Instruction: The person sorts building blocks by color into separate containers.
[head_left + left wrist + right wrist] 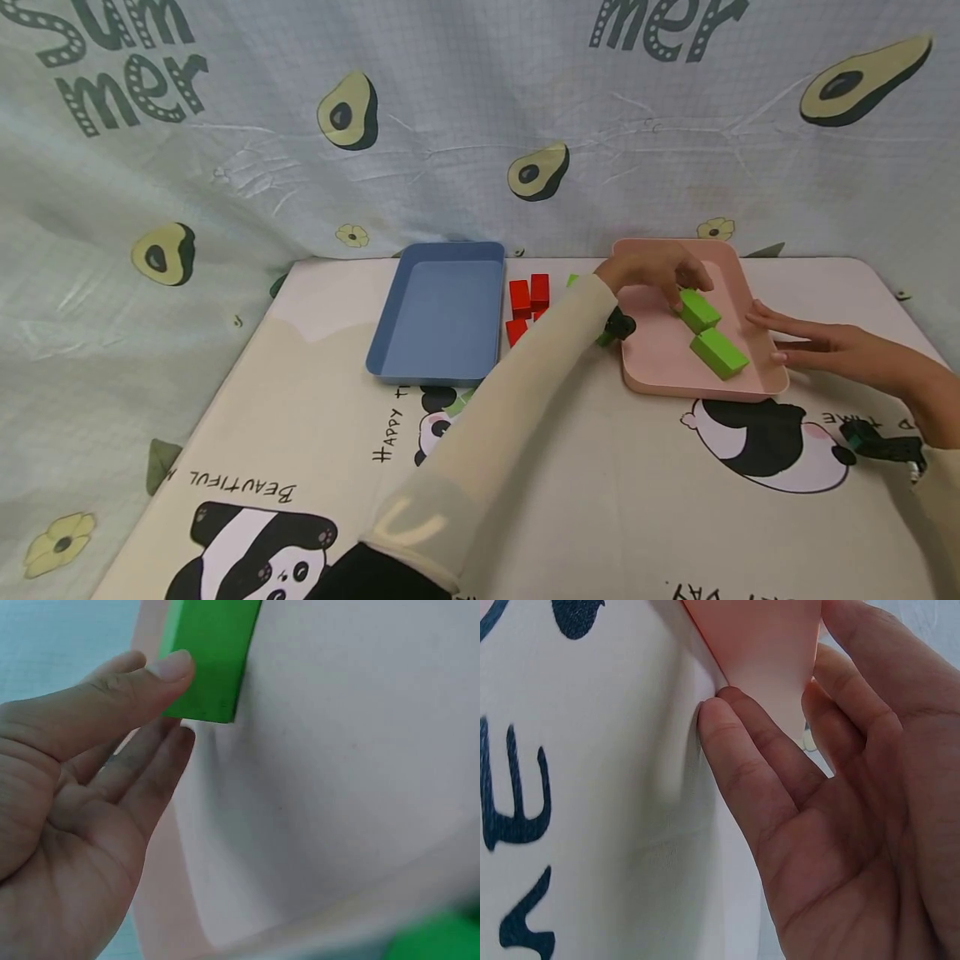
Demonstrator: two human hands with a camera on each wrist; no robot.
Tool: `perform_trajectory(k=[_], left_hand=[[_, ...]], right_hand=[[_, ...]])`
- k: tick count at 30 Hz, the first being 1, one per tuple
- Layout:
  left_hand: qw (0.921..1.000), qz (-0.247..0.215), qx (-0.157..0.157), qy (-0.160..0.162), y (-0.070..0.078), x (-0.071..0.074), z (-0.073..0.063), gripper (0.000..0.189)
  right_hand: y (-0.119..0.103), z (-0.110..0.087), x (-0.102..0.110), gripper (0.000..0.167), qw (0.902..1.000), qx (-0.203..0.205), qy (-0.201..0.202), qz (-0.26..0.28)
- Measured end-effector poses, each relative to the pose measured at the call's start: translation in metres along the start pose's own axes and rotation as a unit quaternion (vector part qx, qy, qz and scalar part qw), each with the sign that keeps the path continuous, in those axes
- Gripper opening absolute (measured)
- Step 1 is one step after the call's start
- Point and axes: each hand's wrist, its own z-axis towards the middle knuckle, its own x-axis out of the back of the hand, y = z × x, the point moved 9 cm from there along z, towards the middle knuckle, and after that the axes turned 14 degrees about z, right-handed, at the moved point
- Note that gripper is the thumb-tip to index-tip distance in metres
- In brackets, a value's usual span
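1. I see the left hand, right of centre in the head view, its thumb and fingers clamped on a green block inside the pink tray.
2. I note a second green block just below it.
3. I read the right hand, frame right: fingers extended, slightly apart, touching the tray's outer wall.
4. I locate the blue tray near frame centre, red blocks beside it.

Soft, fairly even light fills the head view, with pale glare along the creases of the wall sheet, a diffuse shadow beside the left sleeve, and stretched shapes towards the edges. The left wrist view is dimmer and greyer, the pink tray's near rim blurred; in the right, soft shadow dulls the desk.
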Motion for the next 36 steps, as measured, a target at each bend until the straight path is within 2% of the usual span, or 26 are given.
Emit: perform_trajectory(k=[4,7,14,19,28,36], left_hand=[[0.9996,0.025,-0.013,0.009,0.002,0.006,-0.009,0.053],[0.999,0.036,-0.017,0.022,-0.001,0.012,-0.022,0.048],[0.9965,0.053,-0.018,0.063,-0.016,0.028,-0.068,0.043],[0.9936,0.081,-0.025,0.074,-0.02,0.033,-0.095,0.04],[0.9921,0.096,-0.03,0.075,-0.025,0.028,-0.129,0.041],[0.994,0.076,-0.005,0.079,-0.035,0.018,-0.145,0.043]], right_hand=[[0.0,-0.002,0.002,0.065,0.9999,0.014,0.007,-0.004],[-0.001,-0.003,0.004,0.065,0.9996,0.019,0.01,-0.016],[-0.003,-0.003,0.006,0.064,0.9994,0.02,0.016,-0.023],[-0.001,-0.003,0.003,0.066,0.9998,0.014,0.012,-0.007],[0.001,-0.001,0.0,0.068,0.9999,-0.002,0.01,-0.005],[0.0,-0.002,-0.001,0.067,1.0,-0.002,0.007,-0.005]])
